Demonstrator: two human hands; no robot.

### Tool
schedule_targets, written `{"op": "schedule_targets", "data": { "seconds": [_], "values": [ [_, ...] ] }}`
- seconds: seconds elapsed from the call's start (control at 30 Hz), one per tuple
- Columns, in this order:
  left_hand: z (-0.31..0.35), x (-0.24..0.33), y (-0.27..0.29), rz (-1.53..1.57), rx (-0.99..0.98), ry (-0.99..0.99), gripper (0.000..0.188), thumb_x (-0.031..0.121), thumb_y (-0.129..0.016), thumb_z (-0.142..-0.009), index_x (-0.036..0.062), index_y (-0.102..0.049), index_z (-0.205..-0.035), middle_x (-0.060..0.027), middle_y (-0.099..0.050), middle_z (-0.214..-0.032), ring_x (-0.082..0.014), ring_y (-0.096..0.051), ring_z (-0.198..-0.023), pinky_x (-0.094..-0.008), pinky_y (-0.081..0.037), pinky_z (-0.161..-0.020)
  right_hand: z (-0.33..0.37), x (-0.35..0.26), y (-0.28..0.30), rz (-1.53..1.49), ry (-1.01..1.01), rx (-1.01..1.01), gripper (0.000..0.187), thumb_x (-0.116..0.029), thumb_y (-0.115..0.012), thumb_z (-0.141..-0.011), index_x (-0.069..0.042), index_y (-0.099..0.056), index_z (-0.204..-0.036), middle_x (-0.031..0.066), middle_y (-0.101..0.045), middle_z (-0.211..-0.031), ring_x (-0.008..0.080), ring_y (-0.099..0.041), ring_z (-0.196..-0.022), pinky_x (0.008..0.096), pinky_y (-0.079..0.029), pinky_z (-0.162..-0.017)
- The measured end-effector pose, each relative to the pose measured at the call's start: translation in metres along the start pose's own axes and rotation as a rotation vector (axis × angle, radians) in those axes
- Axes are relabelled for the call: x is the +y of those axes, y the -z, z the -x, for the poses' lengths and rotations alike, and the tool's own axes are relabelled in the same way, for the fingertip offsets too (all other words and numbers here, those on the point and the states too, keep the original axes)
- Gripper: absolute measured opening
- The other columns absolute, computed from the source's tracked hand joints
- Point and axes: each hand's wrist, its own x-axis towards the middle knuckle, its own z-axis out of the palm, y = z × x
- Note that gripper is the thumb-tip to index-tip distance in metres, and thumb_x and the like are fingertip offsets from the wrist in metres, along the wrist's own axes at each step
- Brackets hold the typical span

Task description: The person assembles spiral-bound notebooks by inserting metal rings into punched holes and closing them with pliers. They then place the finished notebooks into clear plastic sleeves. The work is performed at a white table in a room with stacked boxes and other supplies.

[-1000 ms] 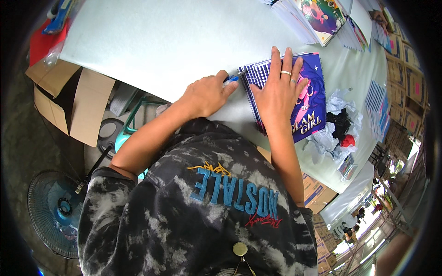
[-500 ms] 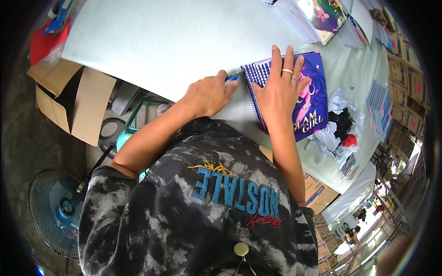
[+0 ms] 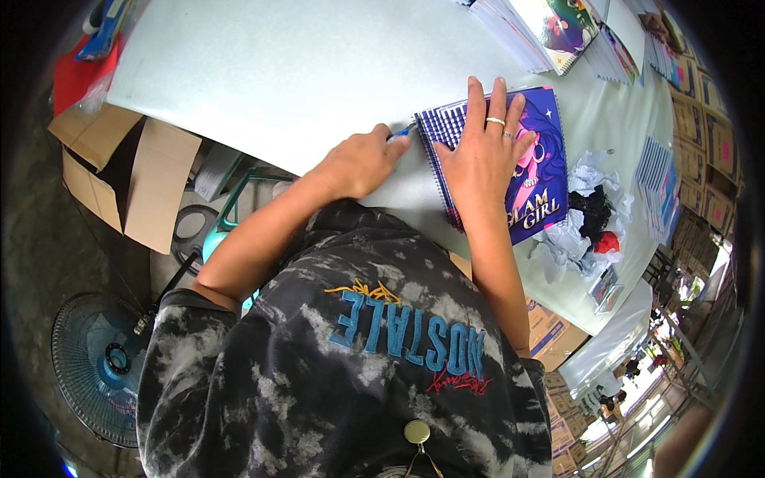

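A spiral notebook [image 3: 548, 169] with a purple illustrated cover lies on the white table, on top of other coil-bound notebooks whose edges show at the left. My right hand [image 3: 488, 151] lies flat on its cover, fingers spread, a ring showing. In my left hand [image 3: 360, 163], the fingers are closed round a small blue-handled tool [image 3: 400, 134] with a thin dark metal tip, like pliers. That tip is at the upper left corner of the notebook, by the end of the coil. Most of the handle is hidden in my fist.
Crumpled pale wrapping [image 3: 570, 243] with black and red pieces lies right of the notebook. More notebooks [image 3: 558, 36] are stacked at the far right, with another pile [image 3: 657, 191] along the right edge. An open cardboard box [image 3: 163, 183] and a fan [image 3: 96, 370] stand left.
My left hand has turned slightly and the tool's handle has shifted in the fingers, its tip still at the coil corner. My right hand has barely moved.
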Motion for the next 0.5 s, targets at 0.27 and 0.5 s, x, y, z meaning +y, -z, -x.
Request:
{"op": "schedule_targets", "data": {
  "seconds": [0.27,0.5],
  "values": [
    [-0.008,-0.012,0.016,1.101,-0.546,0.243,0.048,0.045,-0.027,-0.096,0.0045,-0.053,-0.106,-0.0093,-0.059,-0.08,-0.0209,-0.062,-0.075,-0.0372,-0.054,-0.067,0.003,0.003,0.0,-0.016,-0.001,0.011,0.086,-0.02,-0.078,-0.065,-0.013,-0.031,-0.136,0.0178,-0.023,-0.143,0.0444,-0.018,-0.132,0.0693,-0.021,-0.095],
    [-0.006,-0.005,0.001,-0.221,0.059,-0.169,0.049,0.043,-0.03,-0.096,0.0012,-0.052,-0.107,-0.0099,-0.058,-0.08,-0.0194,-0.061,-0.073,-0.0379,-0.052,-0.065,0.003,0.001,0.002,-0.025,-0.002,-0.012,0.088,-0.021,-0.078,-0.065,-0.013,-0.029,-0.137,0.0183,-0.022,-0.144,0.0443,-0.016,-0.133,0.0698,-0.02,-0.095]
  ]
}}
